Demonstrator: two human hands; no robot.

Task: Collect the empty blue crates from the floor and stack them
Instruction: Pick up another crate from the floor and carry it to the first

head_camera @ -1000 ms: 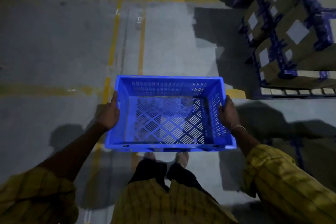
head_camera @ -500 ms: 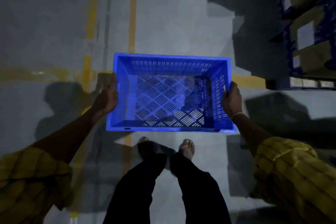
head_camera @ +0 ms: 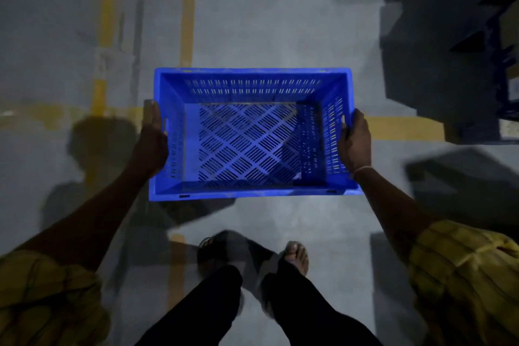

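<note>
Item: blue crate [head_camera: 252, 135], empty, carried level above floor [head_camera: 280, 22], ahead of feet. Long axis left-to-right between hands. Left hand [head_camera: 153, 143] clasps left end wall, right hand [head_camera: 354, 143] right end; fingers wrapped at handle slots. No stack visible.

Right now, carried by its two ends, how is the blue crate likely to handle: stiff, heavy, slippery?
The crate is probably stiff: its rim looks straight, held only by the hands. Likely light: it is empty, with slotted walls. Slipping seems unlikely, with fingers hooked in end slots.
</note>
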